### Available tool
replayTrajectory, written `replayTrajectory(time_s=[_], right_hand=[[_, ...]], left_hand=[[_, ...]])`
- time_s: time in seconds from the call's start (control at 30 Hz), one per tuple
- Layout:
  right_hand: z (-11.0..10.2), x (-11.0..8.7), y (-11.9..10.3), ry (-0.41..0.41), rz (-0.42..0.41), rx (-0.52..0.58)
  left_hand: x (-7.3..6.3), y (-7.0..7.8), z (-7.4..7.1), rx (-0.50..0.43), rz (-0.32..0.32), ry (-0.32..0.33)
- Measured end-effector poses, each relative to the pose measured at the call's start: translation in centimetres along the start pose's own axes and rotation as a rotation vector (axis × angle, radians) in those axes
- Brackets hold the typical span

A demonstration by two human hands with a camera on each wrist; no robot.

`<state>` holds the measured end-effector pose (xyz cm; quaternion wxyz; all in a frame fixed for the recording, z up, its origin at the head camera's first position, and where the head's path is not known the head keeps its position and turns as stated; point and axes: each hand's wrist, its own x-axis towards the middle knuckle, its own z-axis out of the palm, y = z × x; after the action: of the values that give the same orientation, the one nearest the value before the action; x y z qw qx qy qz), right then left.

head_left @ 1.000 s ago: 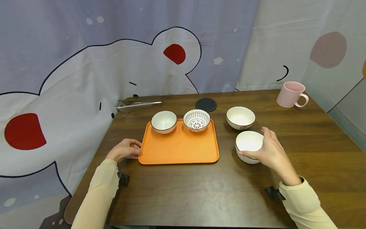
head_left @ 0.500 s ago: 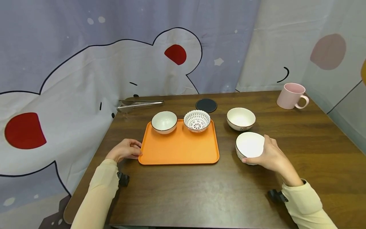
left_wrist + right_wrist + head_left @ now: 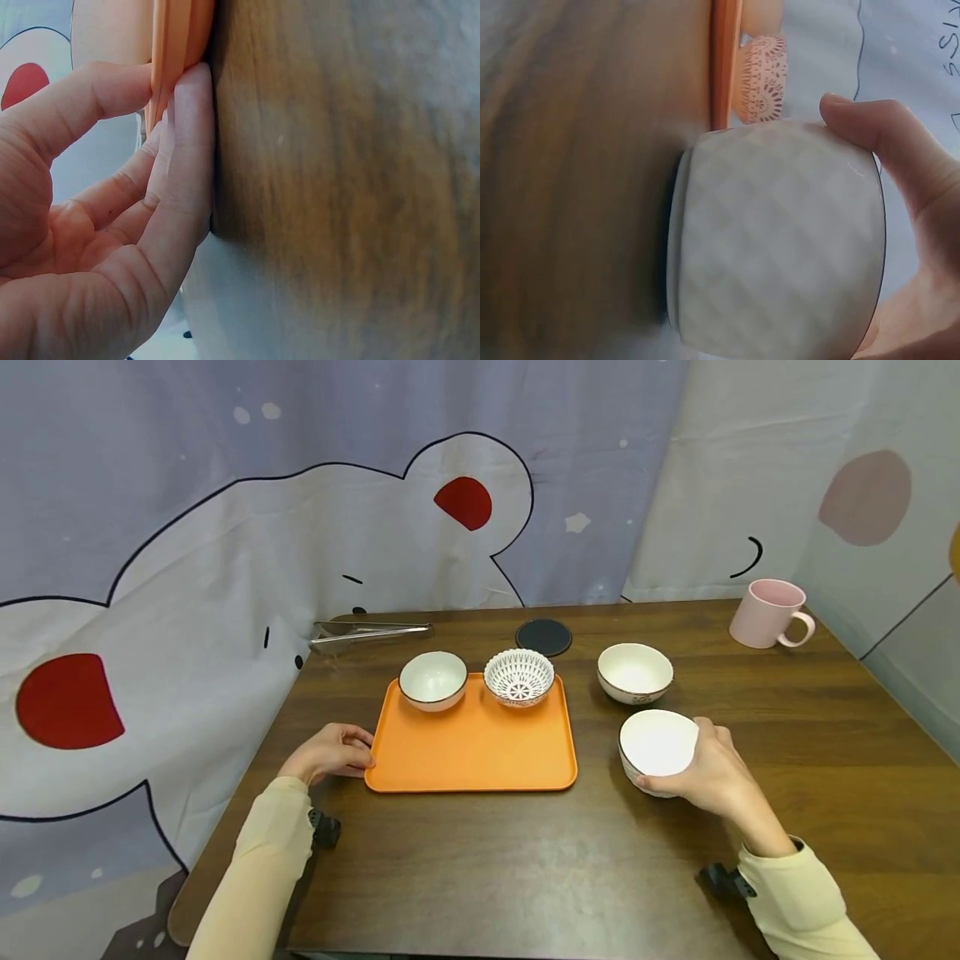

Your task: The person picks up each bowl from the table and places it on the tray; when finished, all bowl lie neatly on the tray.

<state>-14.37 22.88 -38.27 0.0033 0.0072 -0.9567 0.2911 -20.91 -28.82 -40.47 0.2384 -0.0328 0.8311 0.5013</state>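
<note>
My left hand [image 3: 330,752] pinches the left edge of an orange tray [image 3: 472,760]; the left wrist view has the thumb at the tray's rim [image 3: 169,52] and fingers low against its side. My right hand [image 3: 714,777] grips a white bowl [image 3: 654,742] by its right side, thumb near the front of the rim. In the right wrist view this bowl's diamond-textured wall [image 3: 780,240] stands upright close over the table. A plain white bowl [image 3: 433,678] and a black-and-white patterned bowl [image 3: 519,677] sit along the tray's back edge.
Just behind the gripped bowl is another white bowl [image 3: 634,672]. A black round coaster [image 3: 543,637] lies behind the tray, metal tongs [image 3: 371,632] at the back left. A pink mug [image 3: 767,614] stands at the back right, near the curtain [image 3: 600,468].
My right hand has closed its thumb and fingers onto the white bowl's side, coming slightly lower. My left hand and the tray have stayed in place.
</note>
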Motion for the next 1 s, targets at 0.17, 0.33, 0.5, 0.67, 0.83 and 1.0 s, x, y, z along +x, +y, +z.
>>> replayTrajectory(time_s=[0.17, 0.33, 0.5, 0.67, 0.83, 1.0], right_hand=[[-0.2, 0.0, -0.5, 0.003, -0.009, -0.003], [-0.5, -0.1, -1.3, 0.014, -0.031, 0.013], [-0.7, 0.0, -2.1, 0.031, -0.051, 0.033], [-0.6, 0.2, -2.8, 0.046, -0.064, 0.053], [-0.4, 0.3, -3.3, 0.047, -0.077, 0.068], [-0.1, 0.6, -3.7, 0.057, -0.115, 0.086]], left_hand=[[-0.1, 0.0, 0.0, 0.002, -0.002, -0.001], [-0.1, 0.0, 0.0, -0.001, -0.003, -0.002], [0.0, 0.0, 0.1, -0.003, -0.006, 0.000], [0.0, 0.0, 0.1, -0.003, -0.006, 0.003], [-0.1, 0.0, 0.1, -0.004, -0.004, 0.004], [-0.1, 0.0, 0.0, -0.007, 0.004, 0.003]])
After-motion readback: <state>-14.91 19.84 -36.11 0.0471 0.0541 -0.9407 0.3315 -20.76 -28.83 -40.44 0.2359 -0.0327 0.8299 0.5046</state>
